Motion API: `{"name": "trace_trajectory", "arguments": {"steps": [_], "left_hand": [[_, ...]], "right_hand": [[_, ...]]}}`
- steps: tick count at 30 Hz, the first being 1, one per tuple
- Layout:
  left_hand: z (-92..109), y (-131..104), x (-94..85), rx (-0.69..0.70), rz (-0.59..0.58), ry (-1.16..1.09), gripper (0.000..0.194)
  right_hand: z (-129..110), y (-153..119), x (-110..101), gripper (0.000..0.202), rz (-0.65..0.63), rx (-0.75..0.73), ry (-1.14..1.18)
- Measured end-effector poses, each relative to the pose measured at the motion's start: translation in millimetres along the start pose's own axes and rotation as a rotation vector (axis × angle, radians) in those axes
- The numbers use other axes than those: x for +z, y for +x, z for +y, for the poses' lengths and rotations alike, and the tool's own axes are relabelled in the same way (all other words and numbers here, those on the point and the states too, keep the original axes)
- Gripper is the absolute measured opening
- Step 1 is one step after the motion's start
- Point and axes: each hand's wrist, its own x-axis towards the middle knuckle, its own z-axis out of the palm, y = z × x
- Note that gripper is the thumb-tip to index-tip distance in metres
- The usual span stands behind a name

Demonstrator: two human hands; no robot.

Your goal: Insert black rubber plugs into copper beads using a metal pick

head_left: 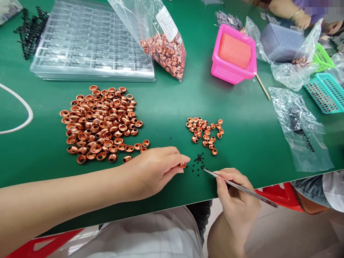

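Between the thumb and fingers of my left hand is a small copper-coloured cup-shaped part, its hollow side showing. My right hand grips metal tweezers, their tips among tiny black pieces scattered on the green table. Whether the tips pinch a piece is too small to tell. Behind these pieces lies a small cluster of copper-coloured parts. A much larger pile of copper-coloured parts spreads behind my left hand and forearm.
Stacked clear plastic trays and a bag of copper-coloured parts lie at the back. A pink basket holds an orange-red roll. To the right are a plastic bag with black pieces and a turquoise basket. Another person's hand is across the table.
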Motion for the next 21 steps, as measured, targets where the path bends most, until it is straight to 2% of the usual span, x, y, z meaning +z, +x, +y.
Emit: {"name": "trace_trajectory", "arguments": {"steps": [5, 10, 14, 19, 21], "left_hand": [[-0.9, -0.2, 1.0, 0.01, 0.028, -0.014, 0.022], [3.2, 2.9, -4.1, -0.04, -0.045, -0.027, 0.017], [6.0, 3.6, -4.6, -0.015, -0.021, -0.021, 0.016], [9.5, 1.2, -1.6, 0.025, -0.018, -0.015, 0.017], [10.4, 0.9, -0.5, 0.021, -0.021, -0.021, 0.017]], "right_hand": [[0.8, -1.0, 1.2, 0.023, -0.001, -0.014, 0.012], [3.8, -2.9, 0.6, 0.027, 0.002, -0.04, 0.007], [4.9, -3.5, 0.6, 0.029, 0.023, -0.07, 0.016], [-4.2, -5.6, 11.5, 0.031, 0.114, -0.176, 0.077], [-9.4, -6.8, 17.8, 0.033, 0.079, -0.211, 0.104]]}}
